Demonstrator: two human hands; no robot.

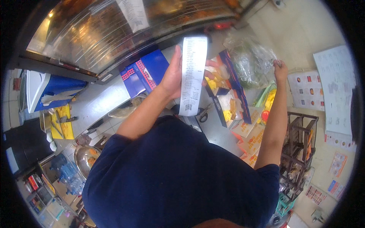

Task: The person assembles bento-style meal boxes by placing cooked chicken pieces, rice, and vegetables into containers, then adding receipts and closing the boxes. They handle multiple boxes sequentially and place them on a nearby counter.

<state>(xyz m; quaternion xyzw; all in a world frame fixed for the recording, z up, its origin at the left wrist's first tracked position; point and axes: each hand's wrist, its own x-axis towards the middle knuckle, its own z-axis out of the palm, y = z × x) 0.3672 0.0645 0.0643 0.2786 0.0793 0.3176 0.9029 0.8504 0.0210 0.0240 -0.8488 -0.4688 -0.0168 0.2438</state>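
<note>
A long white printed receipt [193, 76] stands nearly upright in front of me, held in my left hand [173, 78], whose fingers pass behind the paper. Out to the right, my right hand [280, 69] pinches the edge of a clear plastic bag [253, 62]. Something green shows through the bag. Below the bag is an open blue carton [243, 102] with yellow pieces and wrapped food in it. A closed blue and red box [142, 72] lies on the counter behind my left forearm. Scissors [204, 116] rest just below the receipt.
A glass-fronted cabinet [114, 41] with another paper slip [134, 15] on it spans the far side. At left are a yellow cutting board [62, 123] with a knife, a metal bowl [84, 161] and plastic bottles [70, 176]. A dark rack [298, 152] stands at right.
</note>
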